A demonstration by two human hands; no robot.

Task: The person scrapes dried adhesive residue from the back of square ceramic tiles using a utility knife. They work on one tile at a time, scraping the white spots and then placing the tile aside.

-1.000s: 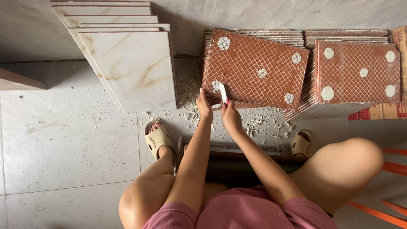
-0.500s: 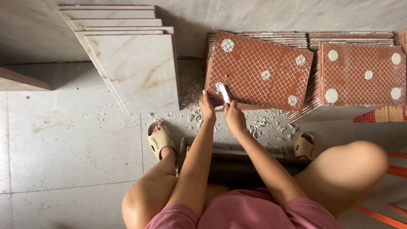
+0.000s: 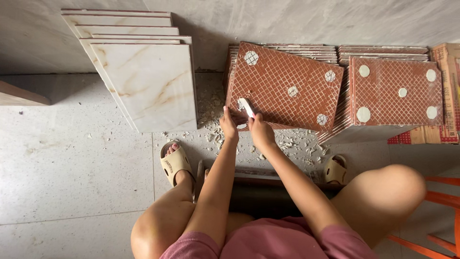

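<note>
At the far left, a brown wooden edge (image 3: pixel 19 95) pokes in over the speckled grey floor (image 3: pixel 72 158). Next come the marbled white tiles (image 3: pixel 143 81), leaning face-out in a stepped stack against the grey wall (image 3: pixel 297 19). Below them a foot in a beige slipper (image 3: pixel 175 163) rests flat on the floor, beside a scatter of pale chips (image 3: pixel 213 108) (thickest between the 2 tile stacks).

The left hand (image 3: pixel 229 125) has its fingers curled onto the lower left corner of the red-brown tile (image 3: pixel 282 86), steadying it. That tile shows its gridded back with 5 white round patches, sits tilted and leans on the row of stacked tiles behind it. Just right of the left hand, the right hand (image 3: pixel 261 132) is clenched around a white scraper (image 3: pixel 247 108), whose blade end lies against the tile near the lower left white patch; the 2 hands are almost touching.

Under the forearms lies a dark box-like thing (image 3: pixel 268 192), too shadowed to tell more. Further right a 2nd beige slipper (image 3: pixel 335 170) sits near the chips. Beyond it a 2nd red-brown tile (image 3: pixel 395 91), also with 5 white patches, fronts another stack, with a cardboard box (image 3: pixel 448 96) at its right and orange bars (image 3: pixel 441 192) at the lower right.
</note>
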